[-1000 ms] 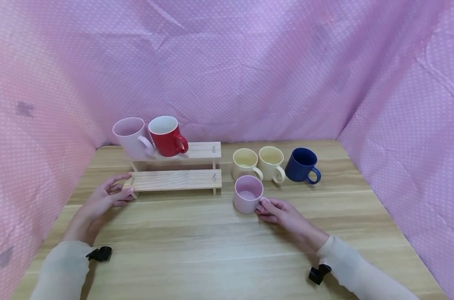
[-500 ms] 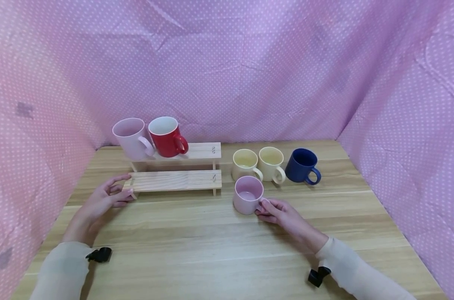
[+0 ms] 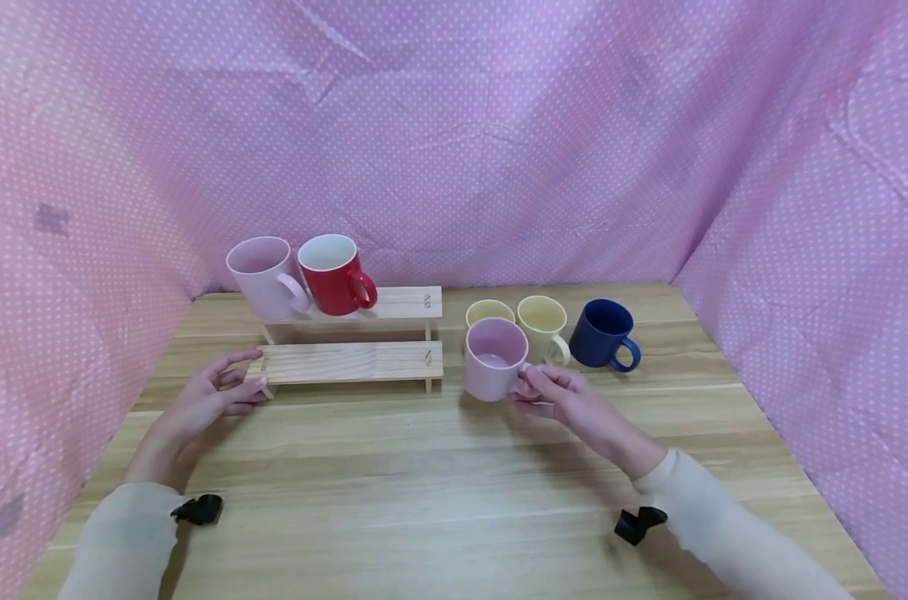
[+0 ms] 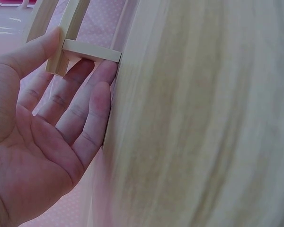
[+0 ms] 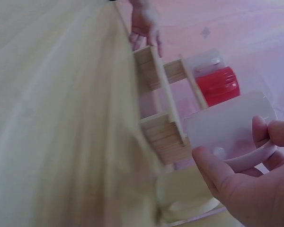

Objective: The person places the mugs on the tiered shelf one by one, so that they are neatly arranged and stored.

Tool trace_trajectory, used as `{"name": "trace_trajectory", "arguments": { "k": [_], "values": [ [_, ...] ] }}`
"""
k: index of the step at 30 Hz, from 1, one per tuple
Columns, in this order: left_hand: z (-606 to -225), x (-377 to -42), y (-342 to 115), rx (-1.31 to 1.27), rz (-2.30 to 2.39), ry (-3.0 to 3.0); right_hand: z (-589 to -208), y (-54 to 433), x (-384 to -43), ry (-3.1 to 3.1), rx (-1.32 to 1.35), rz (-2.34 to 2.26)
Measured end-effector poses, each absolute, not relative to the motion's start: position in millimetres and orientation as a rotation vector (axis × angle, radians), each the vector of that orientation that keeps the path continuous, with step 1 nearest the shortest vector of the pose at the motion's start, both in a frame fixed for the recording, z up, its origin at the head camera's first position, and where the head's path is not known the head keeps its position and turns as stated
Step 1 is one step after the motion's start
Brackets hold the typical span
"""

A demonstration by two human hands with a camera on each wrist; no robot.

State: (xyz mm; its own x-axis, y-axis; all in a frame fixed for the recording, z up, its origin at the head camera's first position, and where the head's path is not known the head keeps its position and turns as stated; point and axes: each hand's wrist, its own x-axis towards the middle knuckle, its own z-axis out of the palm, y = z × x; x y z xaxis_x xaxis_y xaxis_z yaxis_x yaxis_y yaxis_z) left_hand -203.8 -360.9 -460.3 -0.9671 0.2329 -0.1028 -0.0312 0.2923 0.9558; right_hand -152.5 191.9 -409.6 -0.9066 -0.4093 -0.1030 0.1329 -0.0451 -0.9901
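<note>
While its handle is pinched between the thumb and fingers of the right hand (image 3: pixel 574 408), the small pink mug (image 3: pixel 491 368) is held just above the table (image 3: pixel 393 500), roughly upright with its mouth up and a shadow on the wood beneath it. Directly behind it, and partly hidden by it in the head view, stands one yellow mug (image 3: pixel 489 310); a second yellow mug (image 3: pixel 541 335) is just beside that one, and a dark blue mug (image 3: pixel 598 337) stands to its right, all of them upright. Well to the left, the left hand (image 3: pixel 206 400) grips the near left end of the lower wooden shelf (image 3: pixel 352 363), thumb at the front edge and fingers around the far side by the leg. Behind and above this is the upper wooden shelf (image 3: pixel 404 303), where a large pink mug (image 3: pixel 262 285) and a red mug (image 3: pixel 332 290) with a white inside stand close together at the left, handles to the right. Light sleeves (image 3: pixel 731 533) cover both forearms, each with a black device (image 3: pixel 637 525) at the wrist. Pink cloth (image 3: pixel 454 142) with white dots hangs behind the table and along both sides.
</note>
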Motion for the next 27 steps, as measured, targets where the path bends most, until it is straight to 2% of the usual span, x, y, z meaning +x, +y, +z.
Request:
{"name": "trace_trajectory", "arguments": {
  "k": [12,27],
  "values": [
    [-459,-202,-362,0.174,1.732,2.341,-359,161,-188,1.806,-0.384,-2.106],
    [-459,-204,-362,0.149,1.734,2.323,-349,113,-243,1.799,-0.334,-2.135]
  ]
}}
